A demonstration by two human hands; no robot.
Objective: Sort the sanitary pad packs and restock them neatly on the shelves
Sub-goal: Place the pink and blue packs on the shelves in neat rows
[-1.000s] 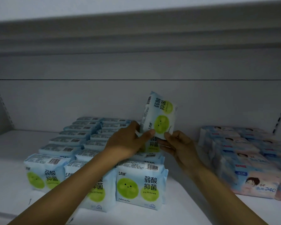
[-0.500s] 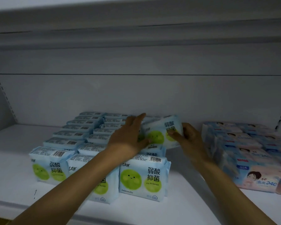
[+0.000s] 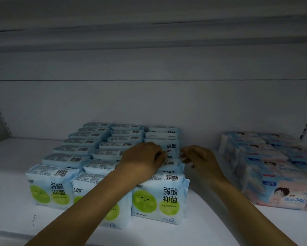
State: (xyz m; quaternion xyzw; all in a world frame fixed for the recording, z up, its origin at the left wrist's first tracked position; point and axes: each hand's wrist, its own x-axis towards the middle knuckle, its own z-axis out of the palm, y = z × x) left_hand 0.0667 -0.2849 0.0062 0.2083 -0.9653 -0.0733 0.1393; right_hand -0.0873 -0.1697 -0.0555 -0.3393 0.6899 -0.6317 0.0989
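Grip of the left hand: fingers curled down over the barcoded top edge of a pale blue plastic sanitary pad pack, pinching it from the left. The right hand hangs just beside that pack's right end with its fingers loosely curled; whether its grip touches the wrapper cannot be told, since the fingertips are blurred.

The pad pack stands upright about midway along the rightmost of three rows of matching blue packs on the white metal shelf. Its long top edge runs left to right, barcode upward, and its printed face is turned toward the front of the shelf, mostly hidden behind the packs ahead of it. The rows run from the shelf's front edge back toward the rear wall. At the head of the right row, the front pack shows two green circles and dark characters.

Well apart to the right sits a block of pink-and-blue wrapped packs printed with a face.
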